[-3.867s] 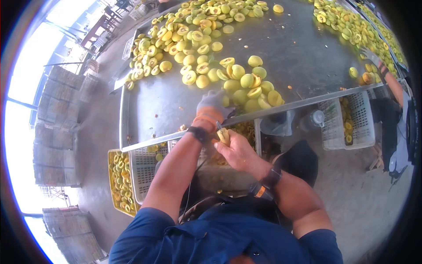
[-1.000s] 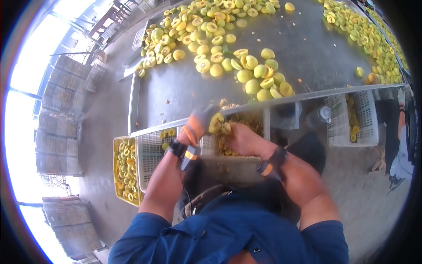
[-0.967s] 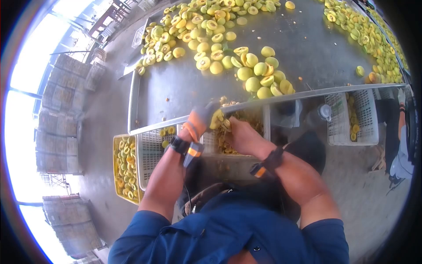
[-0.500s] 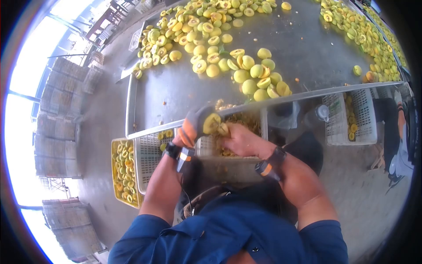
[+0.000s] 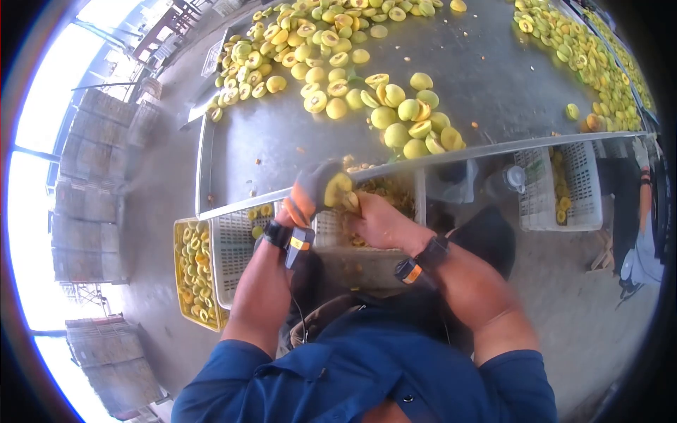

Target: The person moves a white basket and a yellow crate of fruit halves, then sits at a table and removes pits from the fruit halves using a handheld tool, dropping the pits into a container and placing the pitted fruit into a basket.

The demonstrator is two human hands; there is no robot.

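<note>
My left hand (image 5: 314,194), in a dark and orange glove, is closed round a cut yellow-green fruit half (image 5: 338,189) at the near edge of the metal table (image 5: 493,77). My bare right hand (image 5: 379,220) meets it from the right, its fingers closed at the fruit; what they pinch is too small and blurred to make out. Both hands are above a crate (image 5: 421,194) with yellowish scraps in it. Beyond them, on the table, lies a cluster of whole-looking and halved fruits (image 5: 398,136).
A yellow crate of fruit halves (image 5: 178,271) and a white crate (image 5: 226,264) stand at the left. Another white crate (image 5: 585,187) is under the table at the right, near a person's arm (image 5: 645,201). More fruit (image 5: 585,60) is heaped at the back right. Stacked crates (image 5: 92,190) stand far left.
The view has shifted slightly. My hands stay together at the fruit, and my right wrist has moved a little to the left.
</note>
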